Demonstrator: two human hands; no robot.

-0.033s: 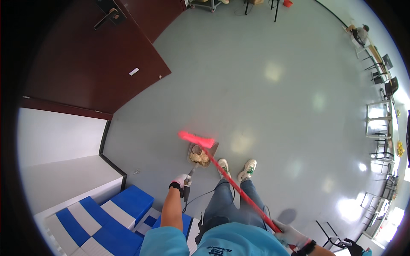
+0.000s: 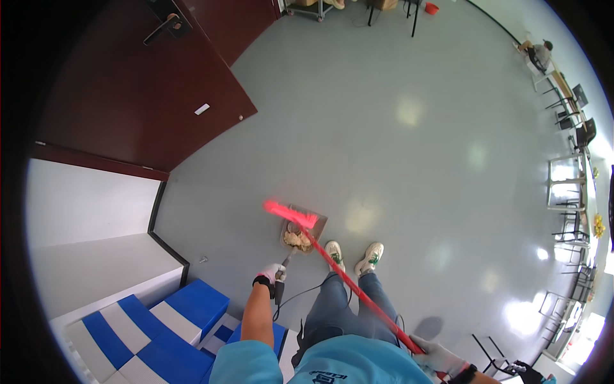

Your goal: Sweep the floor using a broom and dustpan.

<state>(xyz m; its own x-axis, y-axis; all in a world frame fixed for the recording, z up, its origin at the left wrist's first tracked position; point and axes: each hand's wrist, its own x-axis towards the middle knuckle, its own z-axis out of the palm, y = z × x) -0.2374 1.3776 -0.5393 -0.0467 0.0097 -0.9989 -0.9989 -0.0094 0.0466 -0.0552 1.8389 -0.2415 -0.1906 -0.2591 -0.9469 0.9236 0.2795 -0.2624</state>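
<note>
A red broom (image 2: 358, 289) slants across my legs, its long handle gripped near the upper end by my gloved right hand (image 2: 440, 356). The bristle head hangs over the far edge of a dustpan (image 2: 320, 229) and looks slightly blurred. In the dustpan lie crumpled pale scraps (image 2: 297, 240) and a round brownish thing (image 2: 293, 227) partly behind the broom. My gloved left hand (image 2: 274, 274) is closed round the dustpan's handle, left of my legs.
A dark red door (image 2: 147, 89) stands at the far left beside a white wall. Blue and white padded blocks (image 2: 153, 339) sit at the near left. My shoes (image 2: 369, 256) are right of the dustpan. Tables and chairs line the right, where a person (image 2: 540, 54) sits.
The broom head has shifted slightly left over the dustpan, and my right hand has moved a little with the handle. My left hand and the dustpan stay nearly still.
</note>
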